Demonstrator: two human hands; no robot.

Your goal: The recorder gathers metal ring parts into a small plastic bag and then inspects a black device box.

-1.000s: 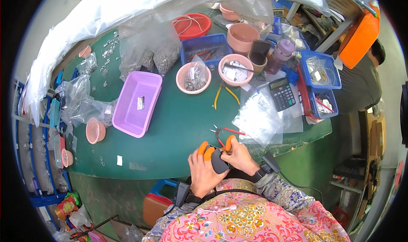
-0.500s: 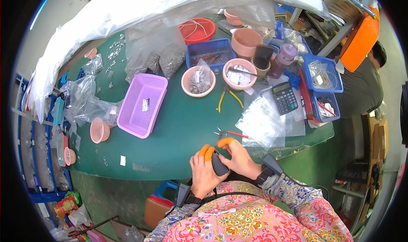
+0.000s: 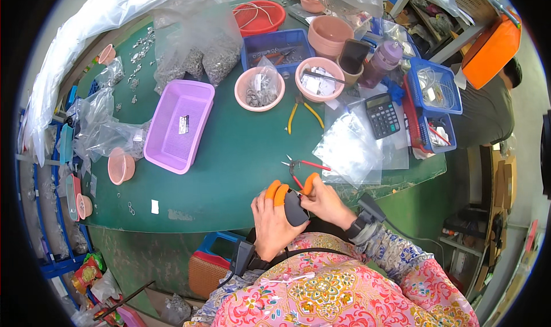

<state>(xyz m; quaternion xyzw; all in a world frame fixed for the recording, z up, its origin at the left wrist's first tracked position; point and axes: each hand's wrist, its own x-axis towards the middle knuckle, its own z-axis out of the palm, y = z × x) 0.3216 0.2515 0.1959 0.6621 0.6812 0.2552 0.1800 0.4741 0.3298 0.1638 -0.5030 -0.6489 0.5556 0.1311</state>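
Observation:
My left hand (image 3: 270, 228) is wrapped round a dark grey, smooth, rounded object (image 3: 295, 210), held just past the table's front edge. Orange finger covers sit on two of its fingers. My right hand (image 3: 330, 205), with an orange cover on its index finger, is closed in a pinch at the upper right side of that object. Whatever lies between these fingertips is too small to make out. Right beyond the hands, red-handled nippers (image 3: 295, 168) lie on the table with their jaws apart.
A purple basket (image 3: 150, 149) stands left of centre. Farther back are a pink bowl of metal parts (image 3: 241, 100), yellow-handled pliers (image 3: 290, 120) and a blue tray (image 3: 247, 59). Clear plastic bags (image 3: 350, 155) and a calculator (image 3: 381, 115) lie on the right. A person (image 3: 488, 117) is beyond the table.
The whole view has shifted a little. My right index finger has moved from the dark object's top edge to its right side. More of the red-handled nippers shows now.

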